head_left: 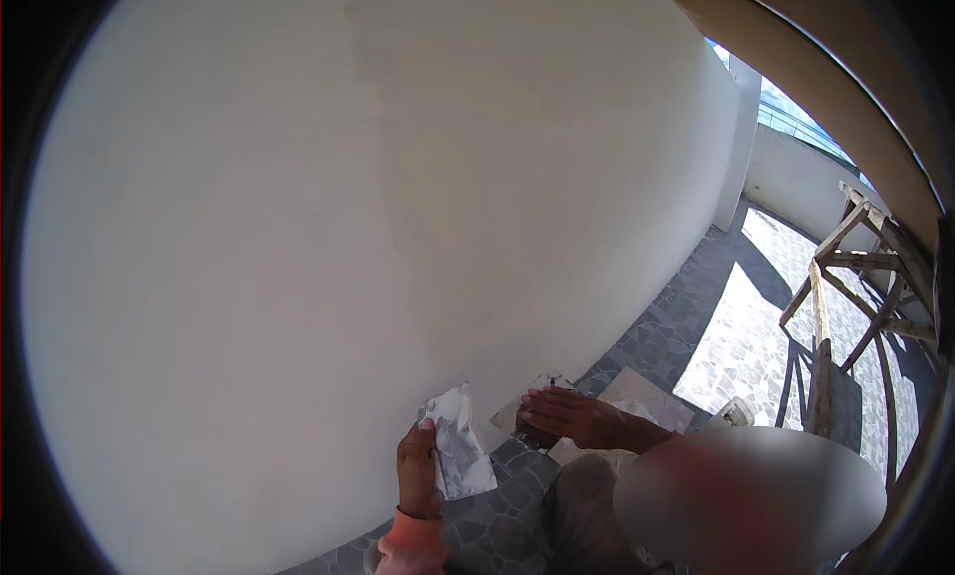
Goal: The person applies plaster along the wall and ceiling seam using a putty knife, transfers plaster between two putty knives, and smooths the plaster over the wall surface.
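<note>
My left hand (418, 461), at the end of an orange-red sleeve, grips a flat rectangular plate (464, 448) smeared with white putty. The thumb lies over the plate's edge. To its right, my right hand (569, 417) is closed around a wide putty trowel (509, 412), fingers laid across its dark handle. The trowel's blade is at the foot of a pale wall (249, 257); whether it touches cannot be made out. A greyer, damp-looking band (468, 197) runs down the wall above both hands.
Stone-patterned tiles (647, 321) cover the floor. A wooden trestle (819, 306) stands at the right, partly in sunlight. Near my right forearm are a flat sheet (657, 398) and a whitish bucket (734, 413). A blurred oval hides the lower right.
</note>
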